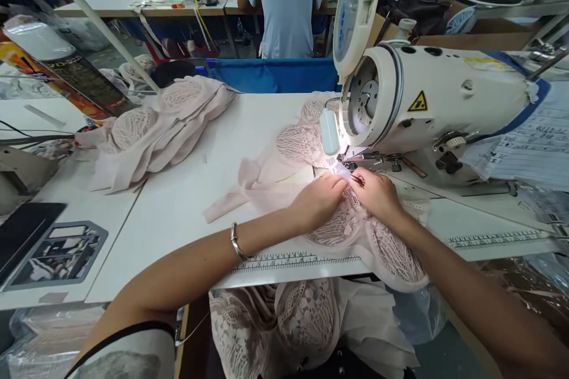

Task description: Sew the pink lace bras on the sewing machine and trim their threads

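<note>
A pale pink lace bra [331,234] lies on the sewing table, draped over its front edge. My left hand [322,200] is closed, fingertips pinching the bra's fabric just in front of the needle area. Close beside it, my right hand [377,196] is closed around a dark, slender tool [357,180], whose kind I cannot make out; its fingers also touch the fabric. Both hands are under the lit head of a white sewing machine [427,100]. More pink lace [297,142] spreads out behind my hands.
A pile of pink lace pieces [178,112] lies at the left. More lace garments [293,325] rest on my lap. A printed ruler [293,262] runs along the table edge [186,237]. A blue cloth bin [275,74] and a seated person [284,6] are beyond.
</note>
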`<act>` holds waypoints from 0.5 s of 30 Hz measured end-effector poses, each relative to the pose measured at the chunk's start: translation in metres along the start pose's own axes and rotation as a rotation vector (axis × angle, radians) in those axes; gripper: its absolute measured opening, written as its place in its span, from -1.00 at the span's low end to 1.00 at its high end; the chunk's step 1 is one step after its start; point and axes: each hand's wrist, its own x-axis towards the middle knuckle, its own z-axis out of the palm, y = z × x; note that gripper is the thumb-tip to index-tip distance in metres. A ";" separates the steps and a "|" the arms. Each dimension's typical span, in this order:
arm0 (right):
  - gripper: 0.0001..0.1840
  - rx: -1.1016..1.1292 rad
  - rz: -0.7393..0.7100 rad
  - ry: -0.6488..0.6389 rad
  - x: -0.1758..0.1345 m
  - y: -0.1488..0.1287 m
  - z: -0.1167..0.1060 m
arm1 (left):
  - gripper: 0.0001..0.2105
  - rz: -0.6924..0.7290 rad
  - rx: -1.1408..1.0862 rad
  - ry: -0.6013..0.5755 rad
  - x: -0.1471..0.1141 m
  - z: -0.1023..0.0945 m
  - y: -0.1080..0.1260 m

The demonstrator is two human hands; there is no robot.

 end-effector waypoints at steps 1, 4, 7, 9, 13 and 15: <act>-0.83 0.003 -0.008 0.010 -0.001 0.001 0.002 | -0.66 -0.020 0.075 0.016 0.000 0.002 0.003; -0.79 0.028 -0.061 0.024 -0.006 0.005 0.003 | -0.49 0.015 0.248 0.012 -0.007 0.010 0.011; -0.81 0.025 -0.093 0.044 -0.012 0.006 0.003 | -0.47 0.027 0.278 0.011 -0.013 0.012 0.015; -0.84 -0.001 -0.106 0.052 -0.014 0.005 0.004 | -0.47 0.018 0.231 0.013 -0.013 0.011 0.013; -0.83 -0.040 -0.159 0.057 -0.017 0.004 0.009 | -0.36 0.033 0.142 0.009 -0.008 0.011 0.006; -0.76 -0.061 -0.204 0.086 -0.018 0.003 0.010 | -0.36 0.061 0.147 0.000 -0.007 0.011 0.003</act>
